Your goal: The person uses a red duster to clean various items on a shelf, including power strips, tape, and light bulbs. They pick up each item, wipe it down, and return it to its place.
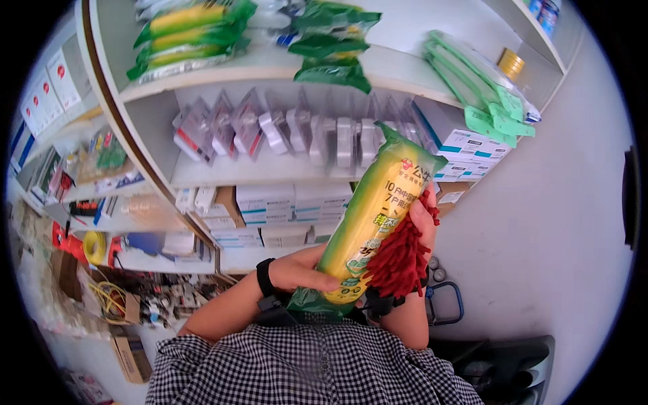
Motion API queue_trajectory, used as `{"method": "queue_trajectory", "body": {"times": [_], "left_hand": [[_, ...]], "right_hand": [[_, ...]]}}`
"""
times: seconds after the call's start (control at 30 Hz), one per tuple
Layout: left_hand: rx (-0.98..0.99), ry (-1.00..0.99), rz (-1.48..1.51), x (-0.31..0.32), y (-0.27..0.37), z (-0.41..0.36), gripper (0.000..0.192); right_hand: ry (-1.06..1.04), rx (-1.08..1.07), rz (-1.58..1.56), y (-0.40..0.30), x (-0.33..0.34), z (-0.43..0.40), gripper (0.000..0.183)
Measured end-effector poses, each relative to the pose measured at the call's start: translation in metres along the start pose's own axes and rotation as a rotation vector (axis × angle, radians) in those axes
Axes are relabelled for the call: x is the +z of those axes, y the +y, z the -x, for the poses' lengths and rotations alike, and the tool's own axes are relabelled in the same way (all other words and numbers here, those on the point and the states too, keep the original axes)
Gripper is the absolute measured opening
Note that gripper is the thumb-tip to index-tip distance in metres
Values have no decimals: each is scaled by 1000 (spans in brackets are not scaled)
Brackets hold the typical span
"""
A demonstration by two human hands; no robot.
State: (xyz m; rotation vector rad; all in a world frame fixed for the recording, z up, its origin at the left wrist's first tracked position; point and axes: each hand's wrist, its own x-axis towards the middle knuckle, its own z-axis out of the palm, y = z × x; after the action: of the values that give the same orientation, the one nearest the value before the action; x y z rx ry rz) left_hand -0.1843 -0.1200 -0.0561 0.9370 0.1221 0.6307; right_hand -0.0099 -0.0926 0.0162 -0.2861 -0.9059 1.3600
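A long green-and-yellow plastic package (367, 217), printed with writing, is held at a slant in front of my chest. My left hand (304, 271) grips its lower end, the thumb lying across the front. At the upper right side my right hand (424, 223) supports the package and also holds a red chenille duster (402, 260), whose strands press against the wrapper. Most of my right hand's fingers are hidden behind these things. Both wrists wear black straps.
Ahead, a white shelf (253, 174) bears several blister-packed items (298, 131). Similar green-and-yellow packages (190, 35) and green bagged strips (476, 91) lie above. White boxes (266, 202) stand below. Cables (109, 298) and a cardboard box (130, 358) sit low at left; a black bin-like object (506, 364) is at lower right.
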Motion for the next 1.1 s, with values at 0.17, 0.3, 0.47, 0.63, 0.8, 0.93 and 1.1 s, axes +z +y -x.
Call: {"method": "queue_trajectory", "body": {"times": [0.17, 0.3, 0.47, 0.63, 0.8, 0.93, 1.1], "left_hand": [[154, 212, -184, 5, 4, 5, 88], [169, 318, -45, 3, -5, 15, 84], [210, 275, 69, 6, -1, 18, 82], [182, 287, -54, 6, -6, 17, 80], [265, 387, -96, 2, -6, 24, 89], [344, 433, -107, 2, -2, 28, 83], [374, 443, -213, 4, 1, 33, 78]], "right_hand": [[-9, 142, 134, 20, -15, -6, 42], [99, 91, 158, 24, -27, -5, 54], [239, -436, 169, -2, -22, -19, 55], [181, -677, 512, -4, 22, -17, 65], [-634, -408, 1557, 15, 9, 1, 88], [-734, -284, 1413, 21, 5, 26, 103], [-750, -273, 1449, 25, -4, 43, 95]]}}
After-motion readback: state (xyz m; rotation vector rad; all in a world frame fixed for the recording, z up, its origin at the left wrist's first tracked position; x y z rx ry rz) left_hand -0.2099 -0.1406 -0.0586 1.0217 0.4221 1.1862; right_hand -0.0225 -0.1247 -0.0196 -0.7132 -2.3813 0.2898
